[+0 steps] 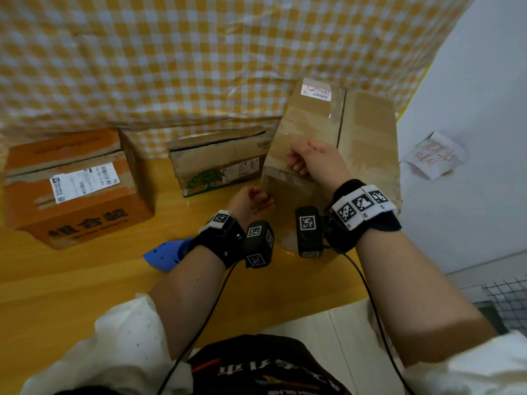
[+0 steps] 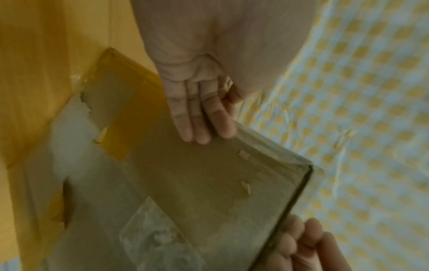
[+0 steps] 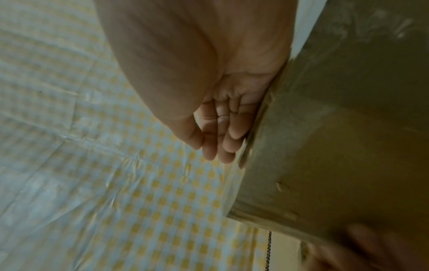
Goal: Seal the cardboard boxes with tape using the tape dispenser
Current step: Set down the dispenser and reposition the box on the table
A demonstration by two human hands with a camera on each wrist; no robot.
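A tall brown cardboard box stands tilted at the right end of the table, with old clear tape on its faces. My left hand grips its lower left edge; in the left wrist view the fingers lie on the box face and the thumb sits behind the edge. Higher up, my right hand hooks its fingers over the same left edge of the box. The blue tape dispenser lies on the table beside my left wrist, partly hidden and untouched.
An orange box sits at the left and a brown box with green print in the middle, both against the checkered cloth. The wooden table ends near my body. A white wall with a paper note is at the right.
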